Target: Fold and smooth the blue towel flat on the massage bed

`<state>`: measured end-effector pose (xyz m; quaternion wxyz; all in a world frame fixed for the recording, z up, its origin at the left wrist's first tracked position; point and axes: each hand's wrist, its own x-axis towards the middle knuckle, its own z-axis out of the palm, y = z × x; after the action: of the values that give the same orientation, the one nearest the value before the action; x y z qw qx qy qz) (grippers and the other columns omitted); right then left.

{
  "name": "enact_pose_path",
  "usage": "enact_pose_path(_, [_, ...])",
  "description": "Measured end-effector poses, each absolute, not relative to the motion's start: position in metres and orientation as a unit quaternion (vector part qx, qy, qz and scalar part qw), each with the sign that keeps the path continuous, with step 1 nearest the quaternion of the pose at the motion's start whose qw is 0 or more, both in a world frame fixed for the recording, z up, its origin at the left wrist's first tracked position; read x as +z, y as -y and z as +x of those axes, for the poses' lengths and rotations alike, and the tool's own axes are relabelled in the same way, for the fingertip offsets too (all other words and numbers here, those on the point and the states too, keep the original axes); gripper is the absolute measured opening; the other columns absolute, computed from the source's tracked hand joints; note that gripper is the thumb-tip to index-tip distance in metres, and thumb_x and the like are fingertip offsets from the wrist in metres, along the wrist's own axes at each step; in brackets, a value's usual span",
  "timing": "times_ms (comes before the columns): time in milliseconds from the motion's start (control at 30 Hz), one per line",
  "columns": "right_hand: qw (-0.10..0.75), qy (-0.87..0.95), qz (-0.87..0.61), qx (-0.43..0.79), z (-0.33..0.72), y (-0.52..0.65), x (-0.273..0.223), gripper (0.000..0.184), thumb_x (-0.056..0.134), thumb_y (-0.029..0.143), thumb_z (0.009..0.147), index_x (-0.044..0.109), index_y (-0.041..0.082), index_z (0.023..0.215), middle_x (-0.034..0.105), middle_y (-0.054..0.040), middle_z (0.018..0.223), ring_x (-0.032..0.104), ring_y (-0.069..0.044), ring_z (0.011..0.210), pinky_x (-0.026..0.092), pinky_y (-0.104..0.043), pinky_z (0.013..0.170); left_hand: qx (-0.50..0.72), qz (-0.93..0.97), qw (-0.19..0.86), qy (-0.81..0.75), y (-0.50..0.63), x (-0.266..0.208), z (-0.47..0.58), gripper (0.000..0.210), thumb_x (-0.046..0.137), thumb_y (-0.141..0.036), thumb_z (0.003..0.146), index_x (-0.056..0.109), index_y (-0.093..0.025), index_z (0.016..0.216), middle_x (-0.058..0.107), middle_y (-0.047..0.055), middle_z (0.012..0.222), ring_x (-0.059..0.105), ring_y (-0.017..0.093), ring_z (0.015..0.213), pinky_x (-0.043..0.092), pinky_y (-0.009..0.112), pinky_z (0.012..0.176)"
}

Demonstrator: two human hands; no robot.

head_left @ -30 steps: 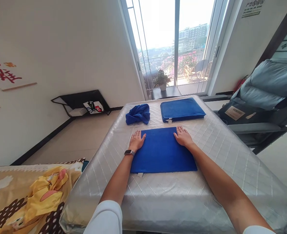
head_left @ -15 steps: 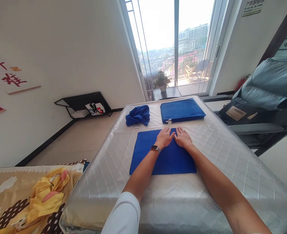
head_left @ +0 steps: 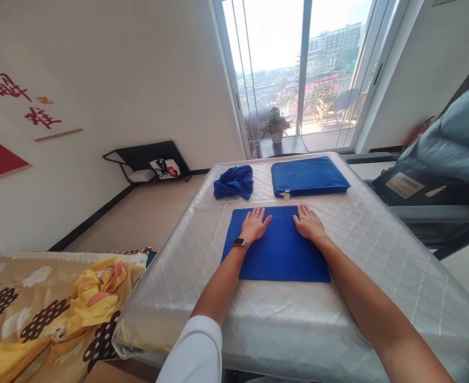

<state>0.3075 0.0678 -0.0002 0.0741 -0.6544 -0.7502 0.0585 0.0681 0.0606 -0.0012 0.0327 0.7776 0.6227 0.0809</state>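
Observation:
A blue cloth, folded into a flat rectangle (head_left: 283, 250), lies in front of me on a table with a silvery quilted cover (head_left: 202, 298). My left hand (head_left: 254, 224) rests flat on its upper left part, fingers stretched out. Near the upper right corner, my right hand (head_left: 309, 222) also presses flat with fingers extended. Bare blue fabric shows between the two hands. Beyond them sits a neat stack of folded blue cloths (head_left: 310, 175) with a white tag at its front edge. To the left of that stack is a crumpled blue cloth (head_left: 233, 182).
At the right stands a grey recliner chair (head_left: 437, 213). A bed with a patterned sheet (head_left: 39, 276) and yellow clothing (head_left: 94, 298) is at lower left. Behind the table are a potted plant (head_left: 276, 127) on a dark chair and a sliding glass door (head_left: 306, 69).
My hands have moved apart across the folded cloth, the left one leftward and the right one rightward. The view has shifted slightly left and down.

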Motion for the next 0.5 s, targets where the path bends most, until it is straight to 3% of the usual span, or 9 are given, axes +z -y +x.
enact_pose_path(167, [0.068,0.748,-0.658,0.057,0.308,-0.069,-0.001,0.070,0.018,0.044,0.103,0.023,0.004,0.159,0.021,-0.0122,0.166,0.015,-0.022,0.153,0.012,-0.037,0.124,0.067,0.738,0.016,-0.671,-0.052,-0.002,0.011,0.081,0.007,-0.066,0.100,0.029,-0.014,0.158,0.026,0.010,0.165,0.021,0.024,0.153,0.014,0.043,0.126])
enact_pose_path(500, [0.059,0.750,-0.657,0.044,0.309,-0.072,-0.004,0.071,0.016,0.047,0.102,0.024,0.006,0.159,0.020,-0.0118,0.166,0.014,-0.021,0.154,0.014,-0.038,0.124,0.083,0.736,0.014,-0.672,-0.051,-0.003,0.011,0.078,0.014,-0.066,0.100,0.031,-0.017,0.157,0.026,0.010,0.165,0.021,0.025,0.153,0.014,0.044,0.125])
